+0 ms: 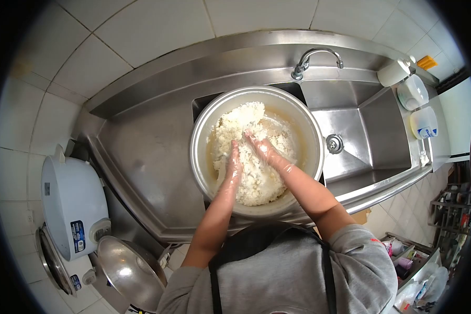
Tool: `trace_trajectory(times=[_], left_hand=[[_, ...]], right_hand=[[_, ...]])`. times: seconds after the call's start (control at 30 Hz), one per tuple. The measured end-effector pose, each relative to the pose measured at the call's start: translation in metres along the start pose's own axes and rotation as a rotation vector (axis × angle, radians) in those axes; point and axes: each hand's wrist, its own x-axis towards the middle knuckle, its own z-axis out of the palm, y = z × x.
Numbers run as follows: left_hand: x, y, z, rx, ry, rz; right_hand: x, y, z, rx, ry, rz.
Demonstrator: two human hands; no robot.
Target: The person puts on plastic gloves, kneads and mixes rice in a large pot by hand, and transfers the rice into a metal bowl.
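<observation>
A big round metal pot (pixel 195 152) sits over the sink, holding a heap of white, lumpy grains that look like cooked rice (pixel 239 123). Both hands are inside the pot and appear to wear thin clear plastic gloves. My left hand (pixel 235 163) is edge-on against the rice, fingers straight and pointing away from me. To its right, my right hand (pixel 265 150) reaches into the rice with fingers stretched toward the upper left; grains partly cover the fingertips. Neither hand is closed around anything. At the right of the heap, part of the pot's bottom shows.
A chrome faucet (pixel 319 51) stands behind the pot. The sink basin (pixel 374 133) with its drain lies to the right. White plastic containers (pixel 412 92) line the right edge. On the left stand a large rice cooker (pixel 70 204) and a metal bowl (pixel 128 272).
</observation>
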Motion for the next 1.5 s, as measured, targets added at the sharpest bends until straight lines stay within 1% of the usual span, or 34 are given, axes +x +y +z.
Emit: trace_trajectory(times=[0.03, 0.07, 0.13, 0.17, 0.2, 0.27, 0.33, 0.43, 0.47, 0.5, 0.53, 0.57, 0.6, 0.67, 0.7, 0.77, 0.8, 0.83, 0.87, 0.93, 1.03, 1.1, 1.13, 1.2, 1.23, 1.27, 1.3, 1.33, 1.37, 1.4, 1.47, 1.5], left_hand=[[-0.005, 0.006, 0.007, -0.020, -0.036, 0.004], [0.000, 0.002, 0.003, -0.045, -0.004, -0.004], [-0.001, 0.004, -0.002, 0.010, -0.012, -0.004], [-0.001, 0.003, -0.006, 0.040, -0.016, -0.005], [0.002, -0.004, -0.012, 0.082, 0.033, 0.050], [0.022, -0.026, -0.043, 0.264, -0.001, 0.148], [0.025, -0.042, -0.050, 0.209, 0.014, 0.330], [-0.023, -0.015, -0.024, 0.829, 0.102, 0.467], [-0.026, -0.020, -0.021, 0.837, 0.094, 0.514], [-0.033, -0.023, -0.021, 0.924, 0.091, 0.358], [-0.055, -0.007, -0.005, 1.007, 0.086, 0.200], [-0.061, -0.006, -0.001, 1.191, 0.041, 0.044], [-0.067, -0.005, 0.003, 1.381, -0.035, -0.106], [-0.063, -0.014, -0.001, 1.956, -0.290, -0.426], [-0.066, -0.018, 0.003, 1.949, -0.269, -0.455], [-0.078, -0.016, 0.027, 1.938, -0.226, -0.504], [-0.062, -0.047, 0.006, 1.904, -0.278, -0.419], [-0.055, -0.060, -0.002, 1.870, -0.331, -0.335], [-0.044, -0.072, -0.011, 1.732, -0.338, -0.298], [-0.036, -0.058, -0.007, 1.461, -0.351, -0.231], [-0.023, -0.039, -0.009, 1.051, -0.343, -0.132], [0.007, -0.068, -0.042, 1.315, -0.280, -0.287], [0.002, -0.049, -0.032, 1.260, -0.185, -0.379], [-0.005, -0.030, -0.030, 1.170, -0.150, -0.403], [-0.008, -0.020, -0.029, 1.125, -0.132, -0.415], [-0.003, -0.031, -0.046, 1.192, -0.231, -0.185], [0.000, -0.044, -0.060, 1.241, -0.337, 0.040], [-0.002, -0.048, -0.067, 1.289, -0.421, 0.279], [0.003, -0.050, -0.069, 1.202, -0.420, 0.263], [0.008, -0.052, -0.071, 1.115, -0.423, 0.215], [0.011, -0.038, -0.055, 0.829, -0.322, -0.075], [0.011, -0.031, -0.045, 0.696, -0.266, -0.185]], right_hand=[[0.013, 0.020, 0.000, 0.083, 0.000, -0.054], [0.038, 0.057, 0.004, 0.168, -0.003, -0.106], [0.042, 0.072, 0.004, 0.269, -0.024, -0.156], [0.029, 0.056, 0.000, 0.282, -0.041, -0.156], [0.018, 0.042, -0.004, 0.295, -0.058, -0.158], [0.008, 0.028, -0.018, 0.094, -0.108, -0.100], [0.019, 0.036, -0.030, -0.055, -0.116, -0.066], [0.030, 0.051, -0.043, -0.077, -0.030, 0.067], [0.030, 0.053, -0.051, -0.139, 0.010, 0.131], [0.033, 0.055, -0.058, -0.224, 0.032, 0.190], [0.036, 0.058, -0.065, -0.310, 0.057, 0.249], [0.036, 0.063, -0.073, -0.397, 0.081, 0.310], [0.048, 0.104, -0.068, -0.218, 0.306, 0.226], [0.048, 0.141, -0.067, -0.311, 0.343, 0.358], [0.046, 0.155, -0.062, -0.431, 0.266, 0.454], [0.041, 0.176, -0.047, -0.548, 0.153, 0.552], [0.039, 0.185, -0.040, -0.575, 0.105, 0.587], [0.037, 0.189, -0.036, -0.559, 0.078, 0.605], [0.036, 0.191, -0.035, -0.523, 0.055, 0.619], [0.035, 0.194, -0.030, -0.385, 0.017, 0.646], [0.040, 0.192, -0.015, -0.039, -0.013, 0.689], [0.044, 0.186, -0.003, 0.177, -0.005, 0.712], [0.046, 0.183, 0.002, 0.272, 0.001, 0.723], [0.050, 0.179, 0.010, 0.362, -0.016, 0.712], [0.051, 0.186, 0.013, 0.392, -0.055, 0.661], [0.053, 0.202, 0.014, 0.336, -0.182, 0.429], [0.053, 0.230, 0.015, 0.246, -0.287, 0.132], [0.053, 0.231, 0.017, 0.156, -0.349, -0.195], [0.053, 0.231, 0.019, 0.076, -0.361, -0.518], [0.054, 0.230, 0.017, 0.176, -0.409, -0.295], [0.052, 0.210, 0.012, 0.275, -0.463, 0.002], [0.056, 0.203, 0.009, 0.279, -0.473, 0.070]])
